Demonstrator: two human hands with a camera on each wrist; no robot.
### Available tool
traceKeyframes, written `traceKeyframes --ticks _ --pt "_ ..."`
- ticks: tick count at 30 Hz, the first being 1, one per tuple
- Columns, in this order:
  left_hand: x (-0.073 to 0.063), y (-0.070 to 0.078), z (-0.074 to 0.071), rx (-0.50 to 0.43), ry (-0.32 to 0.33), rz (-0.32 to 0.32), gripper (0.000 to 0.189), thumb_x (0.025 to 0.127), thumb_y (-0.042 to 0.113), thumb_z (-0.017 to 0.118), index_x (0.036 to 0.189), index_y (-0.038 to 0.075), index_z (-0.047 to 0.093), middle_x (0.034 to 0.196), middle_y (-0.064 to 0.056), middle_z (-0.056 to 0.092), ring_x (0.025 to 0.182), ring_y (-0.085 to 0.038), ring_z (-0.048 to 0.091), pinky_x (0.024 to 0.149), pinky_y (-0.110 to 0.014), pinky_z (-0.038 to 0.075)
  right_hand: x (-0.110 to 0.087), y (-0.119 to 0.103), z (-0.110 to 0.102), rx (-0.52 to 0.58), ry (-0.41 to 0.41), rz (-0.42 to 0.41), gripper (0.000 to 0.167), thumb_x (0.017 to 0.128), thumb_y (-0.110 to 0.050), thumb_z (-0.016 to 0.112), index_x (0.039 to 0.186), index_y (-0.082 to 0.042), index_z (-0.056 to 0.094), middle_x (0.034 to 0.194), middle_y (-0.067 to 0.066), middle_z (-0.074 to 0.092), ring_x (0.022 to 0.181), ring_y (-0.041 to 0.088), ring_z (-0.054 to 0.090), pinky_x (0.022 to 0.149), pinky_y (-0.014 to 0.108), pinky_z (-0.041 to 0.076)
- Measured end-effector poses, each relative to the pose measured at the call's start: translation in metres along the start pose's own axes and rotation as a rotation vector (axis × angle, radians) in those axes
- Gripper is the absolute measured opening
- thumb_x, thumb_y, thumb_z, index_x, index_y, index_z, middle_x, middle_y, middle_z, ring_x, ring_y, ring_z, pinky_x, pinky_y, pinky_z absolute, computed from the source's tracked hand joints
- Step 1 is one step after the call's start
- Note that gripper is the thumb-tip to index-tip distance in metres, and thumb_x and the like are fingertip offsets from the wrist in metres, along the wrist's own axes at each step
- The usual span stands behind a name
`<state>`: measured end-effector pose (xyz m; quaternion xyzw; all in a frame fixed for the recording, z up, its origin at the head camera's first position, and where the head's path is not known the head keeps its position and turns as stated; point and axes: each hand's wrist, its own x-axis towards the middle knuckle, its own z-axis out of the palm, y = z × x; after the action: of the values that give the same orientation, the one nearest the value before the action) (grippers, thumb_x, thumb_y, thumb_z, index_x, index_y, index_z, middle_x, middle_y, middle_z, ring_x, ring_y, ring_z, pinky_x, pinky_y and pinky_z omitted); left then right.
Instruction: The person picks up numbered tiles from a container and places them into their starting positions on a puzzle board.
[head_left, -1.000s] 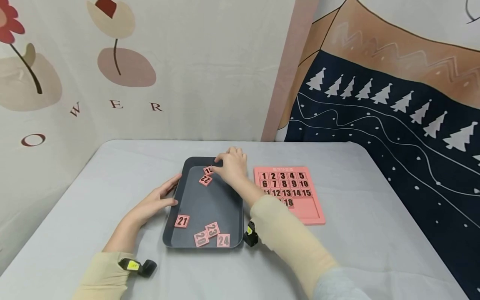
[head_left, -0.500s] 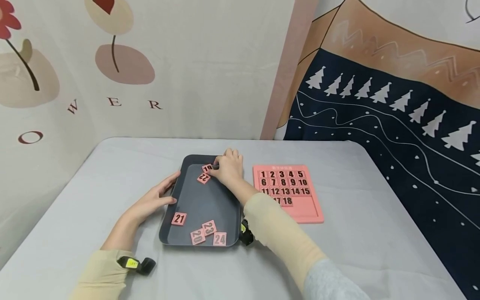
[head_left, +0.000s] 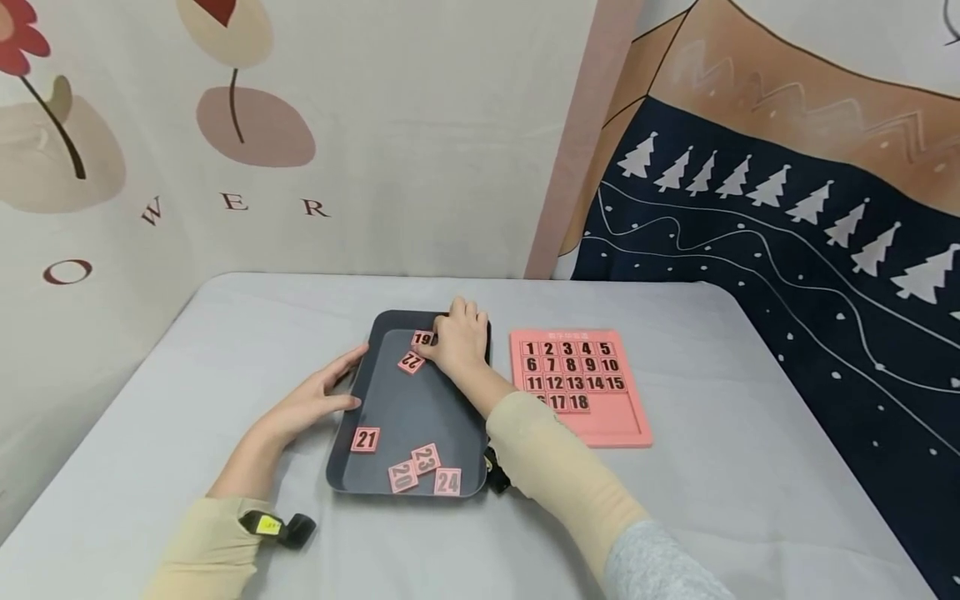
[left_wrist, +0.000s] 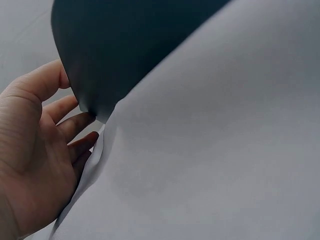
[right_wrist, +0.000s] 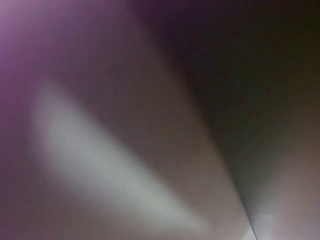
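In the head view my right hand [head_left: 462, 337] reaches over the far right of the dark grey tray [head_left: 420, 400]. Its thumb and forefinger are at the pink tile numbered 19 [head_left: 422, 337], pinching its right side. Just below lies tile 22 [head_left: 410, 362], tilted, close to the thumb. My left hand [head_left: 318, 398] rests against the tray's left side, fingers extended along the rim; in the left wrist view its fingertips touch the dark tray edge [left_wrist: 95, 60]. The right wrist view is too blurred and dark to show the fingers.
Tile 21 [head_left: 365, 440] lies at the tray's near left. Tiles 20 [head_left: 402, 477], 23 [head_left: 426, 458] and 24 [head_left: 447, 481] sit at its near end. Right of the tray is a pink number board [head_left: 615, 429] holding tiles 1 to 18, partly covered by the right sleeve [head_left: 562, 467].
Tile 19 has turned from slanted to nearly straight under the right hand's fingers. Tile 22 and the left hand stay about where they were on the tray.
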<state>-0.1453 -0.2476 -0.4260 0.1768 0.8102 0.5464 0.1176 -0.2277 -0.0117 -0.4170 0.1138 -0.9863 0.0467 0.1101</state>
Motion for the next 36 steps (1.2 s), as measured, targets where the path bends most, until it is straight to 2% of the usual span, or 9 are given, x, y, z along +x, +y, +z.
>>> traceKeyframes --ticks 5,11,16,23,29,36 --pt "0.001 0.001 0.001 -0.004 0.003 -0.004 0.08 0.085 0.005 0.065 0.153 0.008 0.022 0.157 -0.015 0.016 0.142 -0.037 0.009 0.11 -0.059 0.006 -0.001 0.003 0.001 0.014 0.001 -0.009 0.044 0.074 -0.069 0.062 0.091 -0.029 0.072 0.092 -0.002 0.037 0.086 0.018 0.033 0.074 0.032 0.026" --pt "0.002 0.001 0.003 -0.002 -0.004 -0.018 0.081 0.086 0.008 0.066 0.153 0.009 0.022 0.157 -0.016 0.017 0.142 -0.037 0.01 0.11 -0.059 0.007 -0.006 0.009 -0.007 0.053 -0.004 -0.025 0.041 0.074 -0.065 0.064 0.094 -0.03 0.073 0.094 -0.003 0.039 0.086 0.017 0.033 0.073 0.031 0.026" --pt "0.001 0.003 0.001 0.005 -0.001 -0.016 0.08 0.087 0.008 0.065 0.153 0.009 0.022 0.157 -0.016 0.016 0.142 -0.038 0.009 0.11 -0.059 0.008 -0.014 0.016 -0.022 0.157 0.047 -0.059 0.042 0.074 -0.064 0.065 0.096 -0.029 0.074 0.095 -0.003 0.038 0.086 0.017 0.032 0.074 0.032 0.025" --pt "0.0 0.004 0.002 0.011 -0.001 -0.02 0.079 0.087 0.008 0.065 0.153 0.009 0.021 0.157 -0.016 0.016 0.142 -0.039 0.009 0.109 -0.06 0.008 -0.04 0.039 -0.048 0.351 0.187 -0.164 0.037 0.074 -0.056 0.073 0.095 -0.026 0.075 0.092 -0.002 0.034 0.083 0.018 0.03 0.072 0.034 0.023" --pt "0.0 0.003 0.001 0.01 0.003 -0.019 0.079 0.087 0.01 0.065 0.153 0.009 0.022 0.157 -0.016 0.016 0.142 -0.037 0.009 0.11 -0.059 0.008 -0.068 0.064 -0.069 0.454 0.252 -0.211 0.034 0.072 -0.047 0.078 0.096 -0.023 0.075 0.095 -0.001 0.039 0.086 0.019 0.034 0.073 0.036 0.026" --pt "0.0 0.003 0.002 0.008 -0.001 -0.01 0.078 0.088 0.01 0.065 0.153 0.009 0.022 0.157 -0.015 0.017 0.142 -0.037 0.009 0.11 -0.059 0.008 -0.099 0.103 -0.07 0.518 0.307 -0.227 0.032 0.07 -0.038 0.083 0.094 -0.019 0.076 0.095 0.0 0.045 0.087 0.021 0.037 0.076 0.039 0.028"
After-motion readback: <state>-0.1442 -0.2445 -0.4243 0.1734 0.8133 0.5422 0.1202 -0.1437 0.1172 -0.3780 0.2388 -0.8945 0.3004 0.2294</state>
